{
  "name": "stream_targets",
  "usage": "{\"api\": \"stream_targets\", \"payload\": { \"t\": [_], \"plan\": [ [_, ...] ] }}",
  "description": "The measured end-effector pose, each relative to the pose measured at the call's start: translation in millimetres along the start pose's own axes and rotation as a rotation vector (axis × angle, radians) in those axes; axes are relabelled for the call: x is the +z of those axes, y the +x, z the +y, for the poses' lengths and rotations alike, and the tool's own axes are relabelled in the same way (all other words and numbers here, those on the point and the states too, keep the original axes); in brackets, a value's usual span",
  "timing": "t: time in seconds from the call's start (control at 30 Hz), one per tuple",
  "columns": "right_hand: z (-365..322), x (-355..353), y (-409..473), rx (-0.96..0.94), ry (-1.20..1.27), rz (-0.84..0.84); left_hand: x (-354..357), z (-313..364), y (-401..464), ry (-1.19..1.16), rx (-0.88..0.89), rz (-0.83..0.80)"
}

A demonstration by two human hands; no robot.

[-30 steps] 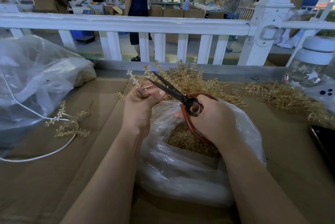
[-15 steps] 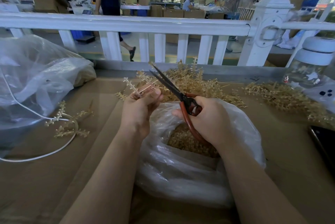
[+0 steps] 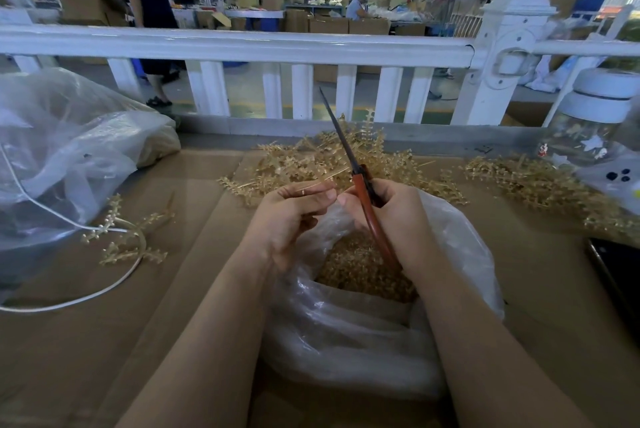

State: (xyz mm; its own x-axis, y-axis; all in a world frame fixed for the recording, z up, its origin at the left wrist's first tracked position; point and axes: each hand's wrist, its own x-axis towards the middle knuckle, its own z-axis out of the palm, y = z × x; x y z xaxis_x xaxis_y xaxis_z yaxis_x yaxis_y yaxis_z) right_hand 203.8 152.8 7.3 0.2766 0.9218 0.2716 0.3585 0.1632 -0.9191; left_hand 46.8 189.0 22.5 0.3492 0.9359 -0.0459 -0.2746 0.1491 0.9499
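Observation:
My right hand [image 3: 398, 219] grips red-handled scissors [image 3: 360, 185]; their dark blades are closed and point up and away. My left hand [image 3: 294, 216] pinches a thin pale stem [image 3: 332, 175] between thumb and fingers, just left of the scissors. Both hands hover over an open clear plastic bag [image 3: 460, 247] holding small golden cut pieces [image 3: 360, 268]. Behind the hands lies a pile of golden plastic sprigs [image 3: 311, 159].
A second sprig pile [image 3: 540, 181] lies at the right, near a clear jar with a white lid [image 3: 595, 129]. A large plastic bag [image 3: 69, 150], a white cord [image 3: 69, 303] and loose sprigs [image 3: 128, 237] sit left. A phone [image 3: 620, 275] lies right. White railing [image 3: 242, 46] borders the cardboard-covered table [image 3: 190, 205].
The scissors' blades have closed and swung upright. The branched sprig tip that my left hand held up is gone; only a bare stem shows. A person behind the railing has walked left.

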Motion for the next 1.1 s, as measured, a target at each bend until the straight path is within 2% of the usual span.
{"api": "stream_targets", "payload": {
  "t": [0.23, 0.4, 0.6, 0.67, 0.97, 1.1],
  "plan": [
    [1, -1, 2, -0.024, -0.024, 0.018, 0, 1, -2, 0.046, 0.009, -0.013],
    [0, -3, -1, -0.069, -0.08, 0.038, 2, 0, 1, -0.001, 0.098, 0.117],
    [0, -7, -8, -0.196, -0.537, 0.014, -2, 4, 3, -0.082, 0.183, 0.216],
    [1, -6, -8, -0.225, -0.617, 0.015, -2, 3, 5, -0.091, 0.202, 0.237],
    [2, -7, -8, -0.26, -0.705, 0.096, -5, 0, 7, -0.073, 0.195, 0.166],
    [3, -8, -7, -0.26, -0.707, 0.109, -5, 1, 6, -0.075, 0.183, 0.087]
  ]
}}
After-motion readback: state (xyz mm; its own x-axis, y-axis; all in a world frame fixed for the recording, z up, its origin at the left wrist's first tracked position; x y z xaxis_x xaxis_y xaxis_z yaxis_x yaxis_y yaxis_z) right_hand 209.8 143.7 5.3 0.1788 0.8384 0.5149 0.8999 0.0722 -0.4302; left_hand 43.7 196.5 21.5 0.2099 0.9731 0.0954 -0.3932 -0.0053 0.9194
